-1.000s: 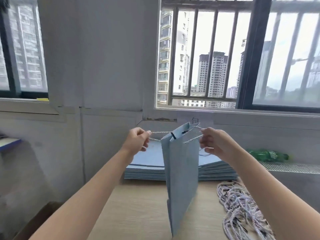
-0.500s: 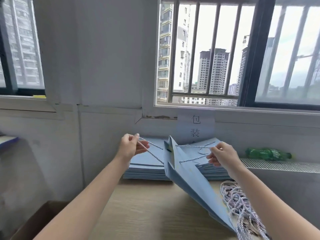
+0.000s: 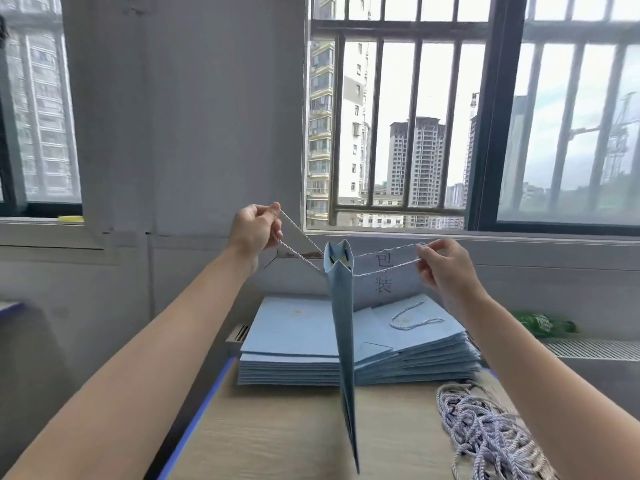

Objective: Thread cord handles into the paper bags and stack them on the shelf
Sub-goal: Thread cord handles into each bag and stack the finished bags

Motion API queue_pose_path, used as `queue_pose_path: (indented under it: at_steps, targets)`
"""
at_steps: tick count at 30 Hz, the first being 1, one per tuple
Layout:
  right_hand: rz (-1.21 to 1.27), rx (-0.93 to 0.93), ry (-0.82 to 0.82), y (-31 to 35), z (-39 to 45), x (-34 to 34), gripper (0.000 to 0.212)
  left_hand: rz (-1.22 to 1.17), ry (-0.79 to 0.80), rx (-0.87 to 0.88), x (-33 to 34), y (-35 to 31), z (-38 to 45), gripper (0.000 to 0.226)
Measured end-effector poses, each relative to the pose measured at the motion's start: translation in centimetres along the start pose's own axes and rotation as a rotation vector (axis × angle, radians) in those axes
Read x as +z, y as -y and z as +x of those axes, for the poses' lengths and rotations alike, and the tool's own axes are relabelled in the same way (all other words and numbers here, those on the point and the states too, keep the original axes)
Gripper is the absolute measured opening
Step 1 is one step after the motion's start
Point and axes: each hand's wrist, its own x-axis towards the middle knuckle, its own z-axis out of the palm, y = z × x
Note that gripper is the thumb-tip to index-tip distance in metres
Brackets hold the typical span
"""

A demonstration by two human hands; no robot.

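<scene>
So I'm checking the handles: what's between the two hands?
In the head view, the bag hangs edge-on between the left hand and right hand, with cords stretched from it to each.

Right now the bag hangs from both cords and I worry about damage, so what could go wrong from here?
1. The left hand and right hand pull the cord handles outward; the paper bag might tear at its holes.
2. The hanging bag's bottom could swing into the loose cord pile and snag.
3. Set down carelessly, it may shift the fanned bag stack.
</scene>
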Motion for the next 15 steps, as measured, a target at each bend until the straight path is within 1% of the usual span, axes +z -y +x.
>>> queue_pose_path:
  at_steps: [3, 6, 9, 12, 15]
  targets:
    - [0.009, 0.013, -0.018, -0.3, 0.0, -0.7, 0.015, 0.001, -0.027, -0.061, -0.8, 1.1, 0.0, 0.022]
    - [-0.044, 0.079, -0.014, -1.8, -0.4, -1.3, 0.016, 0.080, -0.016, -0.137, -1.7, 3.7, -1.4, 0.022]
    - [-0.164, 0.139, -0.062, -3.9, -0.9, -1.9, 0.014, 0.131, 0.035, -0.225, -2.6, 6.5, -3.5, 0.018]
    - [-0.366, 0.180, -0.094, -6.5, -1.7, -2.7, 0.015, 0.147, 0.084, -0.295, -2.9, 8.9, -5.2, 0.018]
    - [-0.496, 0.261, -0.040, -8.9, -2.4, -3.1, 0.018, 0.144, 0.112, -0.356, -2.8, 11.3, -6.5, 0.019]
